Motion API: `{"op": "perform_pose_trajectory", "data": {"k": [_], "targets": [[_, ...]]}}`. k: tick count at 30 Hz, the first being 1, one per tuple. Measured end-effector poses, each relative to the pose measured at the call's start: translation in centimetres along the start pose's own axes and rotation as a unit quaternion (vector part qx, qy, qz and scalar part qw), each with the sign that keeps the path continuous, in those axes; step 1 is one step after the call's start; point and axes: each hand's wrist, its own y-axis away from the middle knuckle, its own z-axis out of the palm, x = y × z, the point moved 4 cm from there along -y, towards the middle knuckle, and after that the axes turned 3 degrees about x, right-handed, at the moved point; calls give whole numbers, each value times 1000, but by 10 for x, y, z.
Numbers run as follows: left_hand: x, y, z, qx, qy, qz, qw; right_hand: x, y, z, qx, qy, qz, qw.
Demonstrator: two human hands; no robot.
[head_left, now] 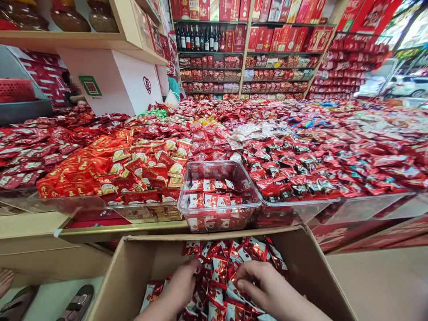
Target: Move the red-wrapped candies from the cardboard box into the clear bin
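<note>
A cardboard box point(133, 267) stands open in front of me, with many small red-and-white snack packets point(220, 269) heaped inside. My left hand point(182, 285) reaches into the heap from the left; its fingers are slightly blurred and partly hidden among the packets. On the right side of the heap is my right hand point(259, 281), its fingers bent and its thumb apart from them, touching the packets, with none plainly gripped. Just beyond the box's far edge sits a clear plastic bin point(219, 218), partly filled with similar red-and-white packets.
Clear bins heaped with red and gold packets point(143, 171) and red-and-black packets point(301, 178) flank the plastic bin. A white pillar point(123, 84) rises at the left. Shelves point(245, 53) with bottles and red boxes stand behind. Sandals point(78, 303) lie at lower left.
</note>
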Motion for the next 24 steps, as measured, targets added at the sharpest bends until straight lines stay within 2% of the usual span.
{"op": "perform_pose_trajectory", "data": {"k": [2, 3, 5, 7, 9, 12, 17, 19, 21, 24], "targets": [[15, 8, -13, 7, 109, -8, 994, 4, -2, 2, 18, -62, 24, 998], [26, 14, -18, -6, 219, -10, 976, 3, -4, 3, 27, -106, 34, 993], [51, 23, -26, -46, 410, -29, 910, -2, -9, 6, 37, -216, 58, 974], [74, 29, -33, -51, 500, -39, 864, -11, -14, 7, 36, -310, 83, 946], [89, 31, -39, -39, 540, -50, 839, -21, -17, 5, 43, -363, 96, 926], [98, 32, -45, -25, 575, -66, 815, -30, -18, -3, 73, -406, 100, 906], [97, 35, -54, -14, 632, -83, 770, -29, -18, -4, 108, -463, 123, 871], [93, 35, -55, -1, 641, -95, 762, -26, -21, -3, 115, -474, 126, 864], [91, 35, -54, -14, 638, -110, 762, -24, -23, -3, 128, -463, 121, 869], [91, 35, -49, -78, 639, -146, 751, -27, -24, -12, 161, -363, 63, 915]]}}
